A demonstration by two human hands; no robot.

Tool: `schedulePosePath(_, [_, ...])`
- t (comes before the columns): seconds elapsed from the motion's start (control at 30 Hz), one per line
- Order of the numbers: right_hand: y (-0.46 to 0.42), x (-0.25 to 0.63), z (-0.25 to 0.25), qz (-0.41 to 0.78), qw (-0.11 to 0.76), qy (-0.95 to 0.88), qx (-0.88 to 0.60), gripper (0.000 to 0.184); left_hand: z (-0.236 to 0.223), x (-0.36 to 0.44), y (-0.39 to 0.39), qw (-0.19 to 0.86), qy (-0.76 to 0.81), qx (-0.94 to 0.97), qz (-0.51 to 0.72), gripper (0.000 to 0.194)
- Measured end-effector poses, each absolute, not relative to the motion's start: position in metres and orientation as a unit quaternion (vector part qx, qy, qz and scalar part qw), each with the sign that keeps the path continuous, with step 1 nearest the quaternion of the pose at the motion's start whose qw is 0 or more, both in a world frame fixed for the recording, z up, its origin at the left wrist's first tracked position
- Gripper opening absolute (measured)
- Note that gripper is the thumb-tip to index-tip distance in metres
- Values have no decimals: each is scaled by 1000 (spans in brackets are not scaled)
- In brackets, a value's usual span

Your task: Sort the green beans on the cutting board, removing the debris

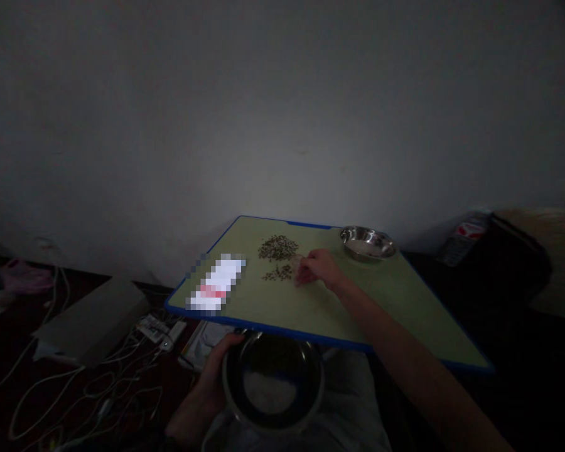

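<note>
Two piles of small dark and pale seed-like grains, a larger pile and a smaller pile, lie on a pale green board with a blue rim. At the right edge of the smaller pile, my right hand is closed on a pinkish see-through piece, whose exact kind I cannot make out. My left hand grips the left rim of a metal bowl below the board's near edge, over my lap. Dark contents show inside this bowl, but they are too dim to name.
A shiny steel bowl stands at the board's back right. A lit, blurred phone-like screen lies on the left. Cables, a power strip and a grey box are on the floor. Behind the board rises a wall.
</note>
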State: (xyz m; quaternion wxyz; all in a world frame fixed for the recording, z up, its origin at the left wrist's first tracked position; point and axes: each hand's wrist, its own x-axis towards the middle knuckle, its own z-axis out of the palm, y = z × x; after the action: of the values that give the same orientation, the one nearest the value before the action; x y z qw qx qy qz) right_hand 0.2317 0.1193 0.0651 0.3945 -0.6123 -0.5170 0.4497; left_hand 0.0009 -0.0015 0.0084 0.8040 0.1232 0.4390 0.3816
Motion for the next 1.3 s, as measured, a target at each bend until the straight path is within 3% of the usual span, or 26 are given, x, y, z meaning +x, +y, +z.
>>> schedulePosePath(0.27, [119,233,63,398,367,-547,-639,15,8,1,-2,809,425,136,382,22])
schedulePosePath(1.1, [111,230,70,473,316,-602,-561,19,10,2,-2,787,447,117,408,13])
schedulePosePath(1.3, [115,231,68,409,338,-633,-564,8,8,1,-2,787,453,110,403,15])
